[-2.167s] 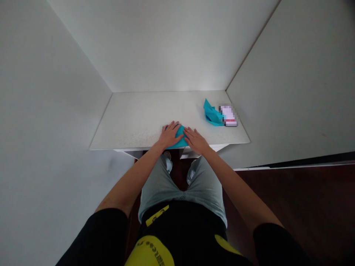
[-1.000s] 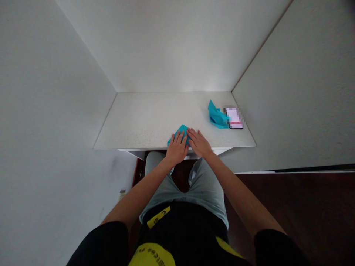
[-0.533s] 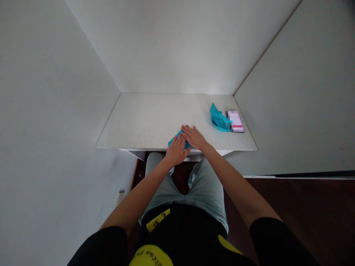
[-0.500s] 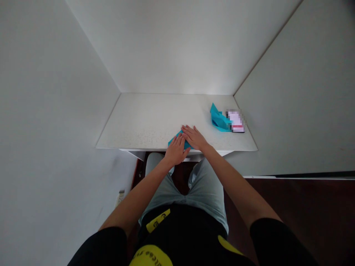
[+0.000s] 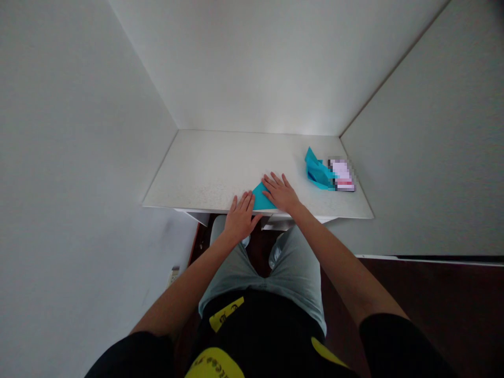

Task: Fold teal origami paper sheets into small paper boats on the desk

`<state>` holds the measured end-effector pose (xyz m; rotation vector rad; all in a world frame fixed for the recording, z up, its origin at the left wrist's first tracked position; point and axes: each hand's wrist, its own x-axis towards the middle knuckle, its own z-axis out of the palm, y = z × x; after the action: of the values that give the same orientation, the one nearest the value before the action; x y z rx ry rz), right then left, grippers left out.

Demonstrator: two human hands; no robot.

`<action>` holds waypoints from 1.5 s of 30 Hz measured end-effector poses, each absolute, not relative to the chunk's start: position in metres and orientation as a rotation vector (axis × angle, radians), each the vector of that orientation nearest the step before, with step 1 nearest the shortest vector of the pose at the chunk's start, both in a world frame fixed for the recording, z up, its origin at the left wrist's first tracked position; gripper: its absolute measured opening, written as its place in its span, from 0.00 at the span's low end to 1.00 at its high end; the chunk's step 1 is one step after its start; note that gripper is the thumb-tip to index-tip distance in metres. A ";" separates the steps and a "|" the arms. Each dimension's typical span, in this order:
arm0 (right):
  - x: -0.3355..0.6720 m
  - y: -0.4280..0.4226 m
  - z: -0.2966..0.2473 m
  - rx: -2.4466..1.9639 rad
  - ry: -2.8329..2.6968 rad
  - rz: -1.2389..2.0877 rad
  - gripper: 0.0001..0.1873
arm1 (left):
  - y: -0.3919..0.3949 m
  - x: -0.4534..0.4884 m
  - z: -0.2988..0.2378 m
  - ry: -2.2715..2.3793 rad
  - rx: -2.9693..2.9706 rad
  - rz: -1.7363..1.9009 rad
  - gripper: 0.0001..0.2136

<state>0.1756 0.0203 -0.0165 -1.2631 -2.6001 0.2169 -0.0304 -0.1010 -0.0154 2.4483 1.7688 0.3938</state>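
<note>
A piece of blue paper [image 5: 262,199], folded into a triangle, lies flat at the front edge of the white desk [image 5: 205,163]. Over its left corner rests my left hand [image 5: 240,216], fingers stretched out and thumb apart. My right hand [image 5: 284,195] presses flat on the paper's right side with its fingers spread. Both palms face down, and part of the paper is hidden beneath them.
Toward the right end of the desk stands a folded blue paper shape [image 5: 318,170]. It touches or overlaps a phone [image 5: 343,175] whose screen is blurred out. White walls close in the desk at the back and both sides.
My hands have slid apart, the left one to the left and the right one to the right. More of the blue paper triangle shows between them. The view has shifted slightly.
</note>
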 end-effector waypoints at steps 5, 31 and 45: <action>0.214 -0.011 -0.005 -1.283 -2.503 0.244 0.34 | -0.095 -0.043 -0.012 1.737 2.446 0.425 0.30; 0.247 -0.008 -0.012 -1.645 -2.292 0.395 0.19 | -0.047 -0.036 0.022 1.895 2.281 0.502 0.18; 0.204 -0.066 -0.026 -1.345 -2.521 0.267 0.36 | -0.089 -0.012 -0.012 1.571 2.511 0.432 0.30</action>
<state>0.2044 -0.0658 -0.0258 -1.3452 -2.5209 0.2673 -0.0120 -0.0887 -0.0124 2.5112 1.5710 0.4324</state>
